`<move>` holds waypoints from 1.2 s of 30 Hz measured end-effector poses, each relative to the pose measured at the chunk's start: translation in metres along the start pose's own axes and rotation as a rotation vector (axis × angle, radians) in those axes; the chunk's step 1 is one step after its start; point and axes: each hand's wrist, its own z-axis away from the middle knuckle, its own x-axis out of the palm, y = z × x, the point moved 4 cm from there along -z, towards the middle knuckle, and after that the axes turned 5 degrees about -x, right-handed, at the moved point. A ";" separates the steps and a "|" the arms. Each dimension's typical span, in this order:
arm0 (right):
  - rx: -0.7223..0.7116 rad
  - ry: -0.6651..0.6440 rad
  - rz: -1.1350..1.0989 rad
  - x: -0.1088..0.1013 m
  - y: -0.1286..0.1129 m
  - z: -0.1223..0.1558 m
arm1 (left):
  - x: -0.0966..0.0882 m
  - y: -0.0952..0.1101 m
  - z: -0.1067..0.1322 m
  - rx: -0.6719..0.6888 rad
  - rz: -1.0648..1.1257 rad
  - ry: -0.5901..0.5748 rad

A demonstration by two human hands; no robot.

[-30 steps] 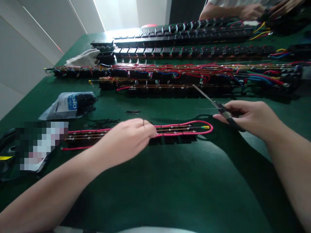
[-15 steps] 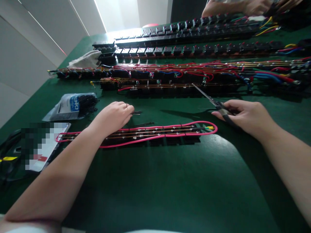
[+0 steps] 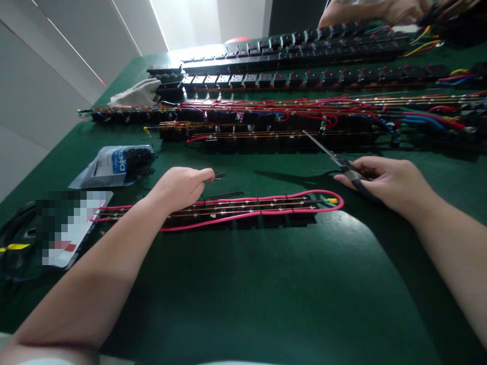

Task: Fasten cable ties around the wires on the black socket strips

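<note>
My left hand (image 3: 181,185) hovers over the left part of a socket strip (image 3: 243,209) wired with a red loop of wire. Its fingers are curled and pinched at a small bundle of black cable ties (image 3: 217,176) lying just behind the strip. My right hand (image 3: 388,180) rests on the green table to the right of the strip and grips a pair of scissors (image 3: 335,158), whose blades point up and to the left. A single black cable tie (image 3: 224,194) lies along the strip's far edge.
Rows of wired socket strips (image 3: 289,121) and black power strips (image 3: 304,56) fill the far side of the green table (image 3: 266,294). A bag of black cable ties (image 3: 117,164) lies at the left. Another person's hand (image 3: 388,10) works at the far right corner.
My left hand left the strip's middle and reached back and left to the small bundle of cable ties. The strip shifted slightly right. My right hand with the scissors barely moved.
</note>
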 end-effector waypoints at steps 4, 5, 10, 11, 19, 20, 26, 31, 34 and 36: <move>-0.011 0.000 0.003 0.000 0.002 -0.001 | -0.002 -0.001 0.001 -0.053 0.078 -0.037; -0.014 -0.004 0.005 0.000 0.003 -0.001 | -0.002 -0.002 0.001 -0.068 0.110 -0.042; -0.004 -0.014 0.009 0.001 0.007 0.000 | -0.001 -0.002 0.001 -0.115 0.209 -0.058; -0.001 -0.012 0.006 0.001 0.006 0.000 | -0.001 -0.002 0.001 -0.115 0.206 -0.062; -0.006 0.055 -0.011 0.002 0.014 -0.003 | 0.008 -0.006 -0.002 -0.148 0.113 -0.096; -0.009 0.055 -0.014 0.003 0.014 -0.003 | 0.009 -0.007 -0.002 -0.146 0.118 -0.108; -0.030 0.052 -0.028 0.004 0.013 -0.004 | 0.010 -0.007 -0.003 -0.134 0.161 -0.199; -0.016 0.053 -0.019 0.004 0.014 -0.004 | 0.010 -0.007 -0.004 -0.179 0.133 -0.205; -0.013 0.050 -0.011 0.005 0.013 -0.004 | 0.010 -0.008 -0.004 -0.211 0.121 -0.200; -0.011 0.045 -0.011 0.005 0.012 -0.004 | 0.010 -0.009 -0.004 -0.239 0.128 -0.192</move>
